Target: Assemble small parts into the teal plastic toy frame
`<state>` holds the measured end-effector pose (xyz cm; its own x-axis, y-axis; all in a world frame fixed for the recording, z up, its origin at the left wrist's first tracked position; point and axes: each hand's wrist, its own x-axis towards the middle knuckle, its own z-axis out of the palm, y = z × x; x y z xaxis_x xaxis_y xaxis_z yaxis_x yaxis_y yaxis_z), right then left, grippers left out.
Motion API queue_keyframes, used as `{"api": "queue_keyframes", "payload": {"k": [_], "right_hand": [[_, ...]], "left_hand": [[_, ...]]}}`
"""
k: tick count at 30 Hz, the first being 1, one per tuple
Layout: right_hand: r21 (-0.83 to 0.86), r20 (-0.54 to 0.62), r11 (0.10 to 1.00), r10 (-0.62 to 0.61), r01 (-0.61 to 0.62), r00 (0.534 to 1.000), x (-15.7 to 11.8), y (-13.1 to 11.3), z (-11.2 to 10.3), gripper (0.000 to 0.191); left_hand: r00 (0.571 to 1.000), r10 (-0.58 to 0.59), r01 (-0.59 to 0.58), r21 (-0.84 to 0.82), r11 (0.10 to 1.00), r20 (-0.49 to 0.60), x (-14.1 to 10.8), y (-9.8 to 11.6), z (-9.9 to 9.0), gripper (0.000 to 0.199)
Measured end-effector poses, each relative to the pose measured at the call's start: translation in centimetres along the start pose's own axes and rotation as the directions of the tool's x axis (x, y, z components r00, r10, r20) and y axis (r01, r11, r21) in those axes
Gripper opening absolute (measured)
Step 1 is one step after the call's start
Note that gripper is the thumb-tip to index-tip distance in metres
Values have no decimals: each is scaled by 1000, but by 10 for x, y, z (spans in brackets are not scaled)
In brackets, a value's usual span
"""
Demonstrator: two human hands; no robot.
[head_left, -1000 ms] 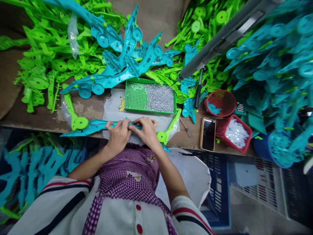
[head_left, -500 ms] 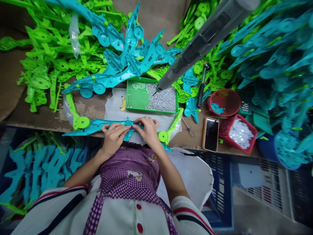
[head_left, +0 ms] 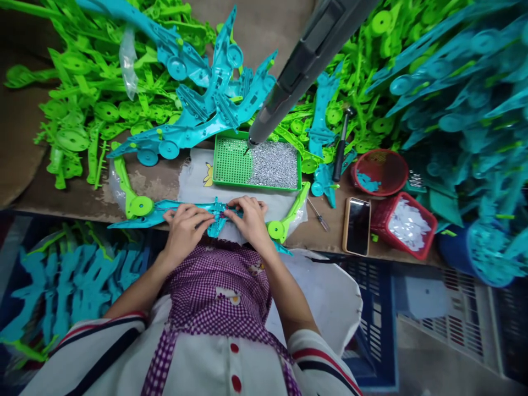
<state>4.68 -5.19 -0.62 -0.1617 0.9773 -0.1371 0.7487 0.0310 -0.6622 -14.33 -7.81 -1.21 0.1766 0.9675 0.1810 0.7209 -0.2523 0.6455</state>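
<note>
A long blue plastic part with lime-green curved ends lies across the front of the table, before me. My left hand is closed on it just left of its middle, thumb and fingers near the centre. My right hand pinches at the part right of its middle, where small dark pieces show between the fingertips. Behind the hands stands a green tray with many small silvery screws on its right side. A grey electric screwdriver hangs over the tray, its tip above the perforated area.
Piles of green parts and blue parts cover the back and sides. To the right are a hammer, small screwdriver, phone, round red basket, square red basket and blue bucket.
The hanging screwdriver has swung left over the tray. My left hand has shifted slightly left, its fingers off the part's centre, while my right hand stays nearly in place.
</note>
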Motion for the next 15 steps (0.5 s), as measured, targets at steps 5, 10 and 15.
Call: {"api": "queue_keyframes", "payload": {"k": [5,10,15], "right_hand": [[5,12,1000,6,-6,1000,1,0,-2,19],[59,122,998,4,-11,992,3,-2,-14,16],[65,93,997,40,-46,995,4,-3,-15,17]], "left_hand": [[999,39,-41,66,997,35,13,8,11,14],[984,86,-115,188,975,154,25,22,7,17],[962,137,-194,237,952,237,32,33,3,25]]}}
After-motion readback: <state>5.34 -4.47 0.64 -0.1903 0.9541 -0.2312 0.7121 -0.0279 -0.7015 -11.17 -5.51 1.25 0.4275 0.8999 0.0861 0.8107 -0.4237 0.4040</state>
